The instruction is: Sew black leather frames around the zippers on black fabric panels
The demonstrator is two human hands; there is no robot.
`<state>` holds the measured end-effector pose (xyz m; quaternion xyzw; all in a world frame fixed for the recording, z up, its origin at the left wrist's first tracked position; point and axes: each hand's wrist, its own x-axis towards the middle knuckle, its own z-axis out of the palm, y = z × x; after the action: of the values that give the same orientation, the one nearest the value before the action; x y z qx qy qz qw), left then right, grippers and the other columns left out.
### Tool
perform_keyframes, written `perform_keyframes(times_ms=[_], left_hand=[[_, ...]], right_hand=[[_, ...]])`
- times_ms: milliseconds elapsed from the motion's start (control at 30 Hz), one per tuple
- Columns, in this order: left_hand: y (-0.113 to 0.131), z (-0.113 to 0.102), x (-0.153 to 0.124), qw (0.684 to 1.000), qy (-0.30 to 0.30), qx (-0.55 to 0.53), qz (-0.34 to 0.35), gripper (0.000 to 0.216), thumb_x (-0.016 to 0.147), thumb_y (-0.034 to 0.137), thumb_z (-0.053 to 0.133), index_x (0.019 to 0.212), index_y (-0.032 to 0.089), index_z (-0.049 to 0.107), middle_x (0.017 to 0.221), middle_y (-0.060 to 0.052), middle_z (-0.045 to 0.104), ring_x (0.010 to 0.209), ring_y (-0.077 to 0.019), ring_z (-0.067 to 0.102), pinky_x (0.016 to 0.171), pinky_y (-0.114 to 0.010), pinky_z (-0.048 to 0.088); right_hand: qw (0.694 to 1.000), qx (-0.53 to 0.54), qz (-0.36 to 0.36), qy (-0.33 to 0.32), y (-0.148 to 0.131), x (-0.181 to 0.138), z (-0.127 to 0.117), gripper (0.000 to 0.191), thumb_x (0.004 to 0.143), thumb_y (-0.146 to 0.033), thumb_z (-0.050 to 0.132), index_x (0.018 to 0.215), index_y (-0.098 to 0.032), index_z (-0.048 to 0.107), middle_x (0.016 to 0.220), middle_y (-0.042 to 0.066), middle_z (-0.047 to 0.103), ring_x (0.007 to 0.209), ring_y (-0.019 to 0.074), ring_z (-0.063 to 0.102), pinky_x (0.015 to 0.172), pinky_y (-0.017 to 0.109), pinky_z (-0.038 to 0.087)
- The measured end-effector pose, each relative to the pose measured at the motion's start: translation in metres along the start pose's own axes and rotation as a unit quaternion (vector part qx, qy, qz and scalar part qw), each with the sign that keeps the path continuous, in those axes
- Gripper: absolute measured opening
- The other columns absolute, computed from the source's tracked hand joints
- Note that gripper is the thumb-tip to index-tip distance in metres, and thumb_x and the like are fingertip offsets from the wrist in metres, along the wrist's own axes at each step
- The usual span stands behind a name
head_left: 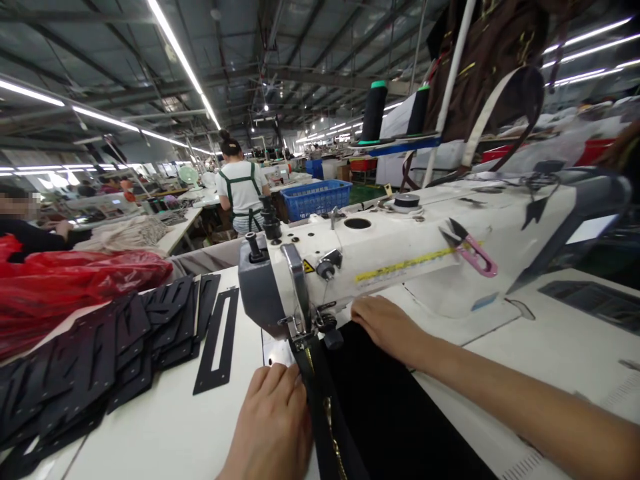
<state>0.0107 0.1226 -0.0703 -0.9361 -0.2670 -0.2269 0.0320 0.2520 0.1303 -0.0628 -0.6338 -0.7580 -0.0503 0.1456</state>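
A black fabric piece (395,420) lies on the sewing machine bed, running under the needle area. Along its left side is a dark zipper (327,420) with gold teeth, its upper end beneath the presser foot (301,341) of the white sewing machine (400,247). At the zipper's left edge, my left hand (275,420) is closed with bent fingers; its thumb is hidden. My right hand (387,327) has curled fingers at the far right edge of the fabric, under the machine arm; its fingertips are partly hidden.
Dark slotted panels (115,340) are heaped at left, with a single panel (219,340) beside them. Pink-handled thread snips (470,247) rest on the machine arm. A red plastic bag (75,287) is at far left. A person (243,180) stands ahead near a blue basket (316,198).
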Motion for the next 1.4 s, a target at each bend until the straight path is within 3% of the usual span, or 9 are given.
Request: perform_keyframes(times_ms=[133,267,367,533,733,900,1167,1400], left_hand=[[-0.001,0.003,-0.002,1.000,0.000,-0.002,-0.025,0.020,0.075,0.009,0.041,0.084,0.017,0.057,0.093,-0.008,0.061,0.081,-0.0246,0.054,0.070,-0.041,0.044],[-0.006,0.008,-0.009,0.997,0.039,0.038,-0.049,0.029,0.074,0.014,0.045,0.102,0.010,0.053,0.104,-0.014,0.059,0.094,-0.0270,0.055,0.078,-0.044,0.047],[-0.010,0.011,-0.012,0.996,0.060,0.073,-0.008,0.045,0.072,0.011,0.041,0.115,0.005,0.047,0.116,-0.019,0.056,0.109,-0.0281,0.051,0.085,-0.046,0.047],[-0.015,0.012,-0.010,0.998,0.014,0.059,0.036,0.044,0.073,0.009,0.038,0.113,0.012,0.055,0.118,-0.015,0.057,0.114,-0.0261,0.050,0.091,-0.046,0.046],[-0.021,0.008,-0.001,0.997,0.012,0.022,0.076,0.037,0.077,0.011,0.039,0.106,0.013,0.061,0.111,-0.014,0.061,0.109,-0.0264,0.054,0.095,-0.049,0.041],[-0.024,0.010,-0.001,0.993,0.008,0.060,0.101,0.038,0.075,0.010,0.036,0.104,0.013,0.061,0.108,-0.014,0.063,0.107,-0.0266,0.056,0.094,-0.053,0.039],[-0.015,0.011,-0.004,1.000,0.011,-0.009,0.023,0.035,0.077,0.013,0.039,0.102,0.015,0.062,0.111,-0.013,0.062,0.110,-0.0264,0.053,0.099,-0.054,0.033],[-0.013,0.004,0.003,1.000,-0.003,0.004,0.022,0.034,0.075,0.011,0.040,0.100,0.011,0.062,0.106,-0.016,0.063,0.104,-0.0260,0.057,0.096,-0.053,0.038]], right_hand=[[0.998,-0.036,-0.010,0.047,-0.020,-0.009,0.004,0.013,0.081,-0.005,0.048,0.079,-0.010,0.060,0.087,0.015,0.060,0.086,0.0285,0.054,0.078,0.043,0.042],[0.979,0.082,-0.141,0.125,-0.060,-0.025,0.011,0.021,0.084,-0.010,0.044,0.096,-0.010,0.060,0.100,0.013,0.062,0.096,0.0246,0.055,0.086,0.039,0.047],[0.967,0.125,-0.176,0.136,-0.074,-0.030,0.020,0.034,0.084,-0.005,0.036,0.111,-0.005,0.057,0.111,0.013,0.060,0.108,0.0228,0.052,0.095,0.037,0.043],[0.969,0.114,-0.178,0.127,-0.070,-0.029,0.028,0.037,0.085,-0.005,0.032,0.111,-0.002,0.058,0.114,0.016,0.059,0.109,0.0241,0.052,0.094,0.039,0.045],[0.973,0.093,-0.188,0.093,-0.068,-0.030,0.030,0.036,0.089,-0.010,0.032,0.112,0.000,0.057,0.118,0.018,0.056,0.115,0.0250,0.047,0.101,0.039,0.038],[0.976,0.088,-0.185,0.072,-0.067,-0.030,0.029,0.038,0.091,-0.015,0.032,0.118,0.003,0.052,0.123,0.019,0.052,0.120,0.0251,0.042,0.105,0.036,0.032],[0.973,0.081,-0.202,0.080,-0.067,-0.031,0.024,0.037,0.091,-0.013,0.031,0.113,0.003,0.055,0.117,0.018,0.056,0.115,0.0253,0.048,0.101,0.037,0.038],[0.959,0.102,-0.234,0.120,-0.060,-0.017,0.027,0.034,0.088,-0.008,0.032,0.106,-0.002,0.059,0.109,0.017,0.060,0.106,0.0229,0.054,0.094,0.037,0.044]])
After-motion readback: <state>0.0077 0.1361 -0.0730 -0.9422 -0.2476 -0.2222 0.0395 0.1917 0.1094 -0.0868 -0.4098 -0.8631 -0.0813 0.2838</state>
